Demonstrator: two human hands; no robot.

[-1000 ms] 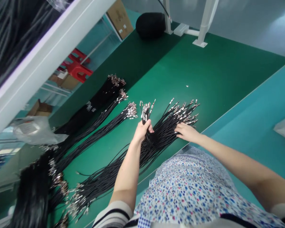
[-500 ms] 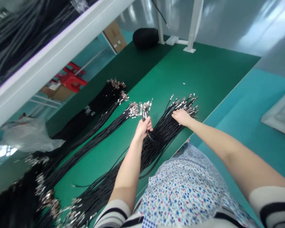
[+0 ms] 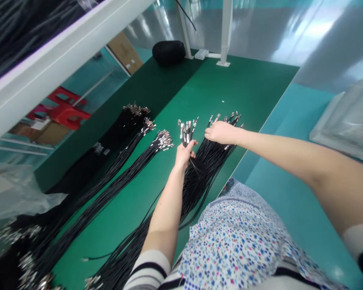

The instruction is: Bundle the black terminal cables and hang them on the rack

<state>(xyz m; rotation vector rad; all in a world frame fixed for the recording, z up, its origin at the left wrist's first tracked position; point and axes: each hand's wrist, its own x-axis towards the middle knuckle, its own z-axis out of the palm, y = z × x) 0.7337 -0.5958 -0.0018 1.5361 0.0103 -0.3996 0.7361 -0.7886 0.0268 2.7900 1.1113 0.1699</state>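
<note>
My left hand (image 3: pixel 185 155) is wrapped round a small bunch of black cables (image 3: pixel 186 139), whose silvery metal end connectors stick up above the fist. To its right lies a larger pile of black cables (image 3: pixel 211 159), stretched along the green tabletop with connectors at the far end. Over that end, my right hand (image 3: pixel 222 133) has its fingers pinched together on cables near their tips. How many it grips is hidden by the hand.
Left of my hands lie more cable bundles (image 3: pixel 139 155) with metal ends. A clear plastic bag (image 3: pixel 21 193) rests at the far left. A white shelf beam (image 3: pixel 78 48) crosses overhead. A black rolled bundle (image 3: pixel 169 52) sits by white posts at the back of the green table (image 3: pixel 254 88).
My right hand has moved left across the pile's connector ends, closer to my left hand. My left hand keeps hold of its bunch. The view has shifted slightly.
</note>
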